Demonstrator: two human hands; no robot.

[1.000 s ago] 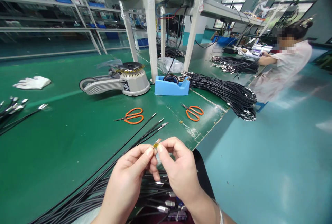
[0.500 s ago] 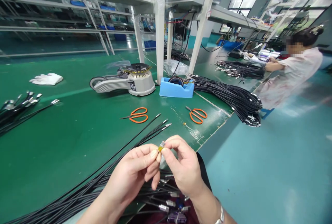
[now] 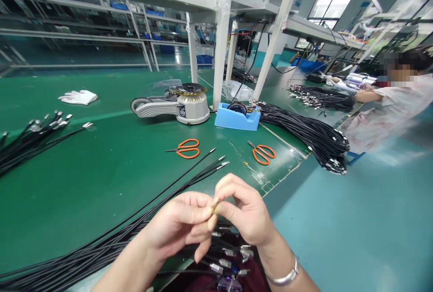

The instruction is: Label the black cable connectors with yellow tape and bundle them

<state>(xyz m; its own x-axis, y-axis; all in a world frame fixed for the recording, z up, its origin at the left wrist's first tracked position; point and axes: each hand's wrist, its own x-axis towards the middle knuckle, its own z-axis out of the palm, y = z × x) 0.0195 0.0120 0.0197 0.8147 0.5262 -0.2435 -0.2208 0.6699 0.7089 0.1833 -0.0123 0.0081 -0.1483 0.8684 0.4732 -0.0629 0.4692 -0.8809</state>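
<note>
My left hand [image 3: 184, 220] and my right hand [image 3: 245, 206] meet low in the middle of the head view. Both pinch a small cable connector wrapped in yellow tape [image 3: 214, 209]; only a speck of yellow shows between the fingertips, and the rest is hidden. A bundle of black cables [image 3: 111, 247] runs under my left forearm, some ends reaching past my hands. More metal cable connectors [image 3: 216, 268] lie below my hands, over my lap. Beyond my fingers rest orange-handled scissors [image 3: 188, 149] and a second pair of scissors [image 3: 263, 152].
Toward the back of the green table [image 3: 111, 166] stand a grey tape dispenser [image 3: 189, 105] and a blue tape holder [image 3: 237, 118]. A white glove [image 3: 79, 97] and more black cables [image 3: 37, 134] lie left. A cable heap [image 3: 304, 134] overhangs the right edge, near a seated person [image 3: 399, 102].
My right fingers have closed over the connector, covering the metal end and most of the yellow tape that showed before. The whole scene has shifted slightly right as the head turned.
</note>
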